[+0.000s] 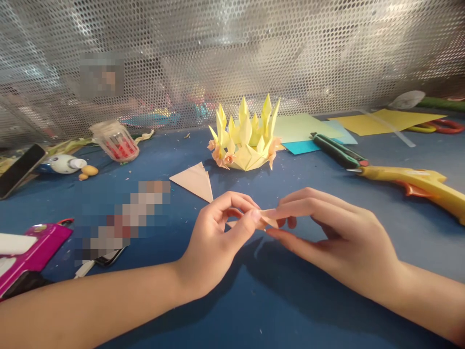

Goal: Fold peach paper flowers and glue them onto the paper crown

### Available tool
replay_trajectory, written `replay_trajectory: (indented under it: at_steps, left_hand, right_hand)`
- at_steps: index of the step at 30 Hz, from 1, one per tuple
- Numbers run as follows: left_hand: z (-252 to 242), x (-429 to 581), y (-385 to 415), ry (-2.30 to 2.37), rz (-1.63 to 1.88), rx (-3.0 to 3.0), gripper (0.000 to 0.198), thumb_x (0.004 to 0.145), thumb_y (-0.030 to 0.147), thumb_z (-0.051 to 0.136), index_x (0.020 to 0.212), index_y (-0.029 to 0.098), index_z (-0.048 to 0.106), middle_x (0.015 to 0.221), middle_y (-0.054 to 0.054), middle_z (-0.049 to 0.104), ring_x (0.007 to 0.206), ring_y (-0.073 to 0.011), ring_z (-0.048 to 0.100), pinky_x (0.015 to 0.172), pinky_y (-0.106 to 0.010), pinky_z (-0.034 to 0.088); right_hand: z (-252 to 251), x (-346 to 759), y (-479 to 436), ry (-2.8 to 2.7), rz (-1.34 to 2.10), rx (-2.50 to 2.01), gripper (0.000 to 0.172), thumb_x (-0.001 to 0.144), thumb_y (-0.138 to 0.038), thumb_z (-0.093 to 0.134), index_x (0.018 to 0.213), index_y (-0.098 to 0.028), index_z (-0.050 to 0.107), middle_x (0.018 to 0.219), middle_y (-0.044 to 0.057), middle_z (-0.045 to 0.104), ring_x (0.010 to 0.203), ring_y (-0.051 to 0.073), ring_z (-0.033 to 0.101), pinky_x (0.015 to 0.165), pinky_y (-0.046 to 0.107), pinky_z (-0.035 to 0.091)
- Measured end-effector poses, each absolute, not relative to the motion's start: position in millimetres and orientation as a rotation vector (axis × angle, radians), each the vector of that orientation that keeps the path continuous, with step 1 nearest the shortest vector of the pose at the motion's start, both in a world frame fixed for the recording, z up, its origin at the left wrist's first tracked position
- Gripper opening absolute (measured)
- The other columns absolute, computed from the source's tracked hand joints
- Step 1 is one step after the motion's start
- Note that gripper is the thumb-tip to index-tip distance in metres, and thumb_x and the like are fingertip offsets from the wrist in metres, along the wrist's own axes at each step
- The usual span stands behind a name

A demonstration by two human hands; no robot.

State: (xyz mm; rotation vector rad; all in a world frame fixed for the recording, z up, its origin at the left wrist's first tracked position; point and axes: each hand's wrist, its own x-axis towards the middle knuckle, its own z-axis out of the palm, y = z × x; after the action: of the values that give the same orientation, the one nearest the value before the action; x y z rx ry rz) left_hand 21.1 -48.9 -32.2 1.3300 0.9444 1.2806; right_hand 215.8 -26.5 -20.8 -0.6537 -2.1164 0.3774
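My left hand (214,240) and my right hand (337,237) meet above the blue table (261,300), both pinching one small folded piece of peach paper (268,218) between thumbs and fingertips. Most of that piece is hidden by my fingers. Just behind my left hand lies a folded peach paper triangle (194,180) flat on the table. Further back stands a yellow origami crown-like piece (245,138) with small peach paper flowers at its base.
A yellow glue gun (417,186) lies at the right, a dark cutter (337,151) and coloured paper sheets (308,128) behind it, red-handled scissors (441,127) far right. At left are a jar (115,141), glue bottle (61,164), phone (20,169) and pink tool (32,252). Perforated metal mesh (232,58) backs the table.
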Motion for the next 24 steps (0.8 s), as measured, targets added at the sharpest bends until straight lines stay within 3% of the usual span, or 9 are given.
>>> replay_trajectory:
  at_steps: [4,7,13,18,24]
  left_hand:
    - [-32.1,21.9,-50.5,0.988,1.274,1.237,0.009,0.089,0.027,0.072,0.088,0.022,0.064,0.091,0.002,0.067,0.085,-0.0117,0.062,0.079,-0.023,0.051]
    - [-33.1,21.9,-51.1,1.034,1.221,1.246,0.018,0.082,0.029,0.081,0.095,0.024,0.069,0.092,0.003,0.070,0.087,-0.0117,0.063,0.080,-0.022,0.051]
    - [-30.5,22.4,-50.5,1.080,1.156,1.315,0.011,0.084,0.033,0.078,0.086,0.023,0.073,0.079,0.003,0.074,0.078,-0.0135,0.067,0.075,-0.024,0.052]
    - [-28.4,22.8,-51.6,1.023,1.269,1.453,0.003,0.086,0.024,0.075,0.083,0.022,0.075,0.085,0.001,0.075,0.080,-0.0149,0.067,0.075,-0.026,0.051]
    - [-31.5,23.3,-52.1,1.095,1.301,1.403,0.008,0.081,0.021,0.080,0.086,0.024,0.076,0.081,0.003,0.074,0.077,-0.0136,0.064,0.075,-0.024,0.052]
  right_hand:
    - [-18.5,214.4,-26.6,-2.061,0.344,-0.744,0.013,0.091,-0.015,0.065,0.092,-0.027,0.069,0.084,-0.001,0.072,0.068,0.012,0.068,0.062,0.024,0.054]
    - [-19.8,214.0,-26.5,-2.043,0.353,-0.788,0.013,0.091,-0.015,0.065,0.088,-0.027,0.067,0.081,-0.003,0.071,0.067,0.012,0.068,0.062,0.024,0.054]
    - [-19.6,213.3,-26.7,-2.061,0.350,-0.766,0.013,0.092,-0.014,0.062,0.086,-0.025,0.064,0.078,-0.003,0.068,0.066,0.011,0.065,0.059,0.022,0.052]
    - [-17.3,214.2,-27.5,-2.071,0.352,-0.686,0.012,0.086,-0.017,0.073,0.093,-0.026,0.070,0.083,0.000,0.067,0.067,0.012,0.063,0.060,0.025,0.053]
    - [-17.3,216.7,-28.9,-2.055,0.339,-0.689,0.016,0.090,-0.014,0.066,0.090,-0.030,0.073,0.084,0.001,0.068,0.071,0.014,0.067,0.061,0.027,0.054]
